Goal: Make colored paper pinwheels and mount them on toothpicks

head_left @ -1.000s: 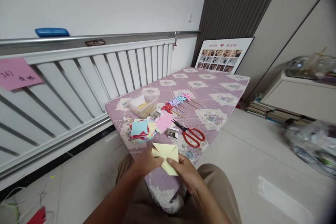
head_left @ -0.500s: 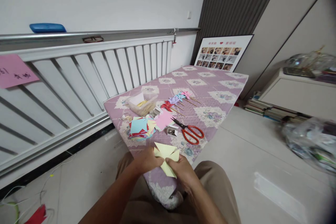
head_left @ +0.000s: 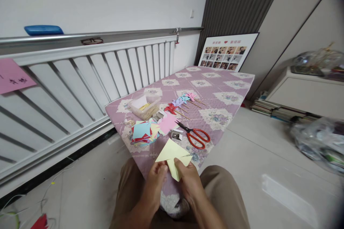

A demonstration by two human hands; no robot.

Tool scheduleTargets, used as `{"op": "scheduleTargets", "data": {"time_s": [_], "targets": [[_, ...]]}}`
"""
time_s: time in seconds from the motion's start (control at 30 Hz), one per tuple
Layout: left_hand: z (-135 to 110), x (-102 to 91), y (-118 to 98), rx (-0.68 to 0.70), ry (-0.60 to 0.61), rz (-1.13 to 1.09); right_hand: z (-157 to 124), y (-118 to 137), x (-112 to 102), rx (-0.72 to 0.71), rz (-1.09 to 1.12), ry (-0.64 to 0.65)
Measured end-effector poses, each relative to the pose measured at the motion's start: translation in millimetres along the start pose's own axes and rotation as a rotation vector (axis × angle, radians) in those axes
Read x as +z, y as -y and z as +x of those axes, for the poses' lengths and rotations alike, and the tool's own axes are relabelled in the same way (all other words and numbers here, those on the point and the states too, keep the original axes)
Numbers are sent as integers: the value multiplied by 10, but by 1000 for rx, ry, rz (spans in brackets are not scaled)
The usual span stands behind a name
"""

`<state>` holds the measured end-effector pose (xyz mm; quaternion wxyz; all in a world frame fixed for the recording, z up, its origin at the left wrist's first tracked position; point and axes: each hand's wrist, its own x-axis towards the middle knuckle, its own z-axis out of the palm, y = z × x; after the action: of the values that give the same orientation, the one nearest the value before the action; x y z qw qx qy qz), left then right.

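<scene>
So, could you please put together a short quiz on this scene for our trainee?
1. True or false: the thumb of the right hand rests on the yellow paper.
2. Which of the pinwheels on sticks lies nearest the yellow paper?
a) the pink one
b) the red one
c) the light blue one
3. Name the tool that lies on the patterned cloth, to the right of the small open box in the picture.

Key: 1. True. 2. b. 3. The scissors.
</scene>
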<state>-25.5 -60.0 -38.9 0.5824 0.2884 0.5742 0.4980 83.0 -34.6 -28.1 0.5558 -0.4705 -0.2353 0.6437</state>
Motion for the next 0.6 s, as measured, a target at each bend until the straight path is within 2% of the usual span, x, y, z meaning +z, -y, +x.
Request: {"op": "scheduleTargets", "data": {"time_s": [0.1, 0.3, 0.6], "targets": [[-26, 129, -13, -3, 24, -109, -27, -35, 21, 9, 7, 26], [2, 250, -214, -7, 120, -294, -53, -57, 32, 3, -49, 25], [14, 239, -203, -11, 50, -213, -72, -28, 62, -12, -99, 18]]}}
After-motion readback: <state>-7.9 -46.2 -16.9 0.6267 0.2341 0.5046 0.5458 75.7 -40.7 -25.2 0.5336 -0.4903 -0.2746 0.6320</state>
